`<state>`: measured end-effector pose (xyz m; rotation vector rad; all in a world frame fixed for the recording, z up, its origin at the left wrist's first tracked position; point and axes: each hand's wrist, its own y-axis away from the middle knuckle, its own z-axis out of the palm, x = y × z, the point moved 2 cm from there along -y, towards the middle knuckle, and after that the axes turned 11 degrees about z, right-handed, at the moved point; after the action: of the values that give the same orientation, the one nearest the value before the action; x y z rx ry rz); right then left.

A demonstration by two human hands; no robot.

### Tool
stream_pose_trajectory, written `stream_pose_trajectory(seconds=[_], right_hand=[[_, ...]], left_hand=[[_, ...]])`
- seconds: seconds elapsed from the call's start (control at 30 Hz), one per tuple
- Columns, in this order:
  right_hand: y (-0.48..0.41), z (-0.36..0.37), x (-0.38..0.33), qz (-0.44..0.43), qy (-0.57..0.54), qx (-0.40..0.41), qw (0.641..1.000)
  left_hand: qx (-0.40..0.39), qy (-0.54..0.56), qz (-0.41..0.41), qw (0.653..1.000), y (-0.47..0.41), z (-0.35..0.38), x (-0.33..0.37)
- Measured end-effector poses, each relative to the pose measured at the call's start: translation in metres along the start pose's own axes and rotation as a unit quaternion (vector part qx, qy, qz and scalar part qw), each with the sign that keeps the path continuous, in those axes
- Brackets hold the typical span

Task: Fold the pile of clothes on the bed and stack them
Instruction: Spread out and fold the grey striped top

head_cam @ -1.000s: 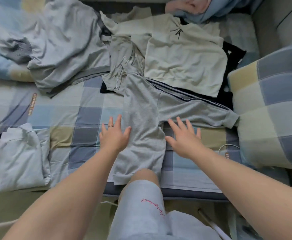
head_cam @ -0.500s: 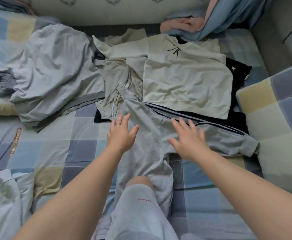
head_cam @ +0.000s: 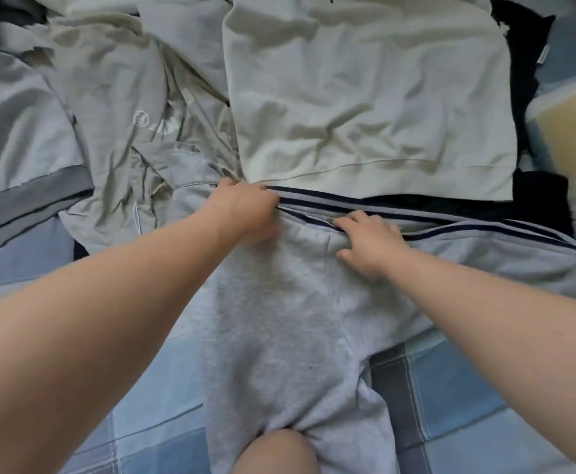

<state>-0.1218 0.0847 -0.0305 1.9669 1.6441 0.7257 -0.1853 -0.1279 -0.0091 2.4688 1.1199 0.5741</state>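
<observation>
Grey striped pants (head_cam: 279,319): spread on the checked bed sheet (head_cam: 450,388), below the cream sweatshirt (head_cam: 365,97)
Left hand (head_cam: 245,210): flat earlier, now fingers clenched on the pants' striped edge
Right hand (head_cam: 368,241): likewise, grasping that edge

Home bedroom: checked bedsheet (head_cam: 450,388), strewn clothes (head_cam: 365,97)

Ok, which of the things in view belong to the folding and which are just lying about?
Part of the job:
grey striped sweatpants, gripped by the left hand and right hand
cream sweatshirt
grey-green shirt
grey garment with dark hem
black garment

Just lying about:
checked pillow
checked bedsheet
</observation>
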Motion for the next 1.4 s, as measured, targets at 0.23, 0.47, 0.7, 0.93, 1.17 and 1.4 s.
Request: stream_pose_trajectory(seconds=[0.23,0.47,0.7,0.93,1.17,1.4], right_hand=[[-0.02,-0.006,0.034,0.051,-0.061,0.125,0.989],[-0.052,0.002,0.029,0.1,-0.15,0.139,0.974],[-0.009,0.007,0.129,0.064,-0.122,0.12,0.983],[-0.022,0.017,0.237,0.14,-0.037,0.059,0.988],[-0.049,0.01,0.263,0.213,-0.109,0.226,0.944],[-0.018,0.054,0.214,-0.053,0.005,0.27,0.961]], left_hand=[[0.095,0.066,0.017,0.993,-0.034,0.009,-0.001],[0.222,0.01,-0.019,0.975,-0.056,0.047,-0.006],[0.298,0.014,0.06,0.952,-0.071,0.051,0.057],[0.119,0.017,0.145,0.982,-0.145,0.036,0.162],[0.26,0.061,0.021,0.964,-0.185,0.031,0.18],[0.269,-0.004,0.07,0.961,-0.2,0.055,0.219]])
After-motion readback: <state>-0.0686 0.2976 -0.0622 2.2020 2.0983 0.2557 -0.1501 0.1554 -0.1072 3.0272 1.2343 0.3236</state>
